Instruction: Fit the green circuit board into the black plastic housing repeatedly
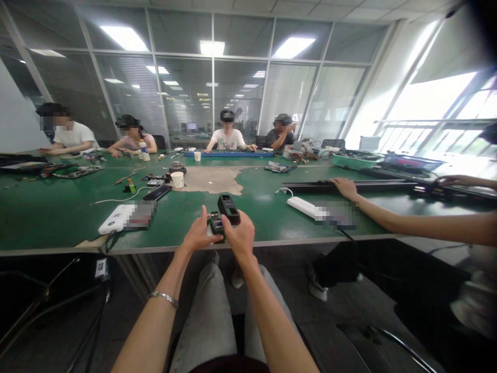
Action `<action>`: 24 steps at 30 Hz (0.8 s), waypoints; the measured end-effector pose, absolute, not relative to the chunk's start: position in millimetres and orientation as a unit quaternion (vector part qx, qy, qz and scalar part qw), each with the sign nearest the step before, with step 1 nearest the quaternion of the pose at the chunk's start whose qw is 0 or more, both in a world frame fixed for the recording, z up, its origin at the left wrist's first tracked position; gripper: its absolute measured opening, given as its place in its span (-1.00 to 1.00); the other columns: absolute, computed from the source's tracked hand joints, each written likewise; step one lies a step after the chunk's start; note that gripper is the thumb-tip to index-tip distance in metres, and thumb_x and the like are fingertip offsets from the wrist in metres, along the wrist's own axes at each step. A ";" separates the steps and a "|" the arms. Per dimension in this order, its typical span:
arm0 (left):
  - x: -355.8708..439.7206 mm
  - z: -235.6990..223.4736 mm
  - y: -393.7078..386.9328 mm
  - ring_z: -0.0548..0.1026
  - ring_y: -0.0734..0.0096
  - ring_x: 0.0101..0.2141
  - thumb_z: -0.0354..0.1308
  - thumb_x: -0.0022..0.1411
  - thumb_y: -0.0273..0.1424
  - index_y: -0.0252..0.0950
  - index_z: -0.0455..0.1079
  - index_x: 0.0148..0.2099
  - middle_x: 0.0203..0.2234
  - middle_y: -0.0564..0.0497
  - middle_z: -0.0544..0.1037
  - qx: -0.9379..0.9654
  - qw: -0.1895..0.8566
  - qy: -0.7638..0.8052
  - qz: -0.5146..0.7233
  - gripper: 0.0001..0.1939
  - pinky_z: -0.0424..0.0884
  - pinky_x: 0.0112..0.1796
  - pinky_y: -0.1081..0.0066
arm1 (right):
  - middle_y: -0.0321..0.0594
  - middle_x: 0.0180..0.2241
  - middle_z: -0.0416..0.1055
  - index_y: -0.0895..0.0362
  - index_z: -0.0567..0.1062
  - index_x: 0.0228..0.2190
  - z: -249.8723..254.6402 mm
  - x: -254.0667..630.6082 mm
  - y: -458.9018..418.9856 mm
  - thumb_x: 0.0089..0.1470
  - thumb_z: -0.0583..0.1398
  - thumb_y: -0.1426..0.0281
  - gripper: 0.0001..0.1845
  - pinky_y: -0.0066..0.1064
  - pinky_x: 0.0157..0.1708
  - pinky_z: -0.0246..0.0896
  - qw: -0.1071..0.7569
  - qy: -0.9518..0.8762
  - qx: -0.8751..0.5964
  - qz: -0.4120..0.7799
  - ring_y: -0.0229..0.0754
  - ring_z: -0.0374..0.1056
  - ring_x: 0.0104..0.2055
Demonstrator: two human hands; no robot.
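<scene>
Black casing [228, 207], edge apparently behind right hand [241, 234]

Silver bracelet [165, 297], faded grey jeans [209, 311]

A long green table [264, 223] ran across the room before me, a ragged tan patch [212, 182] on its top. Beyond it rose a glass wall [186, 96] in pale frames, blinds [240, 85] showing in several panes and bright oblong lights [294, 47] in the upper ones. Tiles covered the ceiling [303, 6]. Daylight poured through a big window [442, 96] on the right, where a railing [407, 123] ran. A pale wall [17, 106] closed the left side, chairs [333, 143] stood along the far edge, and the floor [295, 305] was dark.
</scene>
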State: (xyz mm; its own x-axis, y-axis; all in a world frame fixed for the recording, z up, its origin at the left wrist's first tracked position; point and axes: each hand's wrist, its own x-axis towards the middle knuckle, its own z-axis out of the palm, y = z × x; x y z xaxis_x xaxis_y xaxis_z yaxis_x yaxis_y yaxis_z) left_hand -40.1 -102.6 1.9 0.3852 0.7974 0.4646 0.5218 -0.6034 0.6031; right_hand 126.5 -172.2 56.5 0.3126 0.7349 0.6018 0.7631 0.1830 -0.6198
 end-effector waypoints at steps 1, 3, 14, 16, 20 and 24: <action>-39.8 3.0 -103.7 0.31 -0.05 0.15 0.39 -0.04 -0.10 -0.37 -0.56 0.41 0.17 -0.32 0.32 0.811 0.177 0.419 0.368 0.35 0.20 0.12 -0.04 | -0.06 -0.14 0.48 0.17 0.46 -0.10 54.6 133.8 -172.1 0.15 0.14 0.13 -0.58 -0.34 -0.06 0.12 0.492 -0.580 -0.649 -0.018 -0.07 0.35 -0.09; -39.5 4.8 -105.3 0.29 -0.06 0.16 0.38 -0.03 -0.08 -0.38 -0.56 0.41 0.17 -0.33 0.32 0.810 0.165 0.439 0.352 0.34 0.18 0.13 -0.04 | -0.08 -0.18 0.50 0.17 0.48 -0.13 49.2 147.2 -171.7 0.14 0.16 0.14 -0.60 -0.35 -0.09 0.12 0.460 -0.574 -0.677 -0.020 -0.06 0.36 -0.12; -39.4 4.0 -103.3 0.26 -0.11 0.18 0.36 -0.01 -0.05 -0.41 -0.56 0.41 0.20 -0.36 0.28 0.814 0.162 0.443 0.338 0.34 0.19 0.14 -0.04 | 0.01 -0.20 0.49 0.23 0.48 -0.11 24.9 160.8 -170.0 0.02 0.25 0.09 -0.48 -0.30 -0.08 0.10 0.393 -0.586 -0.708 -0.006 0.01 0.35 -0.10; -39.6 2.7 -102.1 0.27 -0.10 0.18 0.36 -0.02 -0.05 -0.40 -0.55 0.41 0.20 -0.36 0.28 0.815 0.161 0.439 0.343 0.34 0.19 0.14 -0.04 | 0.10 -0.12 0.46 0.31 0.40 0.03 23.6 160.3 -170.5 -0.02 0.27 0.07 -0.30 -0.26 -0.05 0.09 0.386 -0.584 -0.714 -0.022 0.07 0.32 -0.04; -39.9 1.8 -101.7 0.24 -0.10 0.20 0.37 -0.02 -0.06 -0.36 -0.52 0.42 0.22 -0.35 0.26 0.815 0.157 0.431 0.353 0.32 0.17 0.15 -0.05 | 0.10 -0.12 0.46 0.31 0.40 0.02 23.1 162.2 -170.7 0.04 0.23 0.11 -0.36 -0.26 -0.04 0.09 0.390 -0.592 -0.705 -0.025 0.05 0.32 -0.04; -39.6 3.0 -103.2 0.23 -0.11 0.21 0.37 -0.03 -0.08 -0.35 -0.52 0.42 0.22 -0.33 0.26 0.813 0.159 0.432 0.356 0.32 0.17 0.15 -0.06 | -0.03 -0.23 0.50 0.21 0.50 -0.16 29.5 162.7 -169.8 0.10 0.17 0.17 -0.60 -0.31 -0.10 0.12 0.402 -0.598 -0.693 -0.013 -0.03 0.37 -0.14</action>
State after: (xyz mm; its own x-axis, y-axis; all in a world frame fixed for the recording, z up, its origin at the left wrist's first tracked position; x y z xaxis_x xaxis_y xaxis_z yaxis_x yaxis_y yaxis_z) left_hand -39.6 -103.2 3.0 0.3729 0.8159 0.4418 0.5899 -0.5760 0.5659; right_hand 162.7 -169.8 29.5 0.2847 0.8188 0.4985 0.8397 0.0378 -0.5417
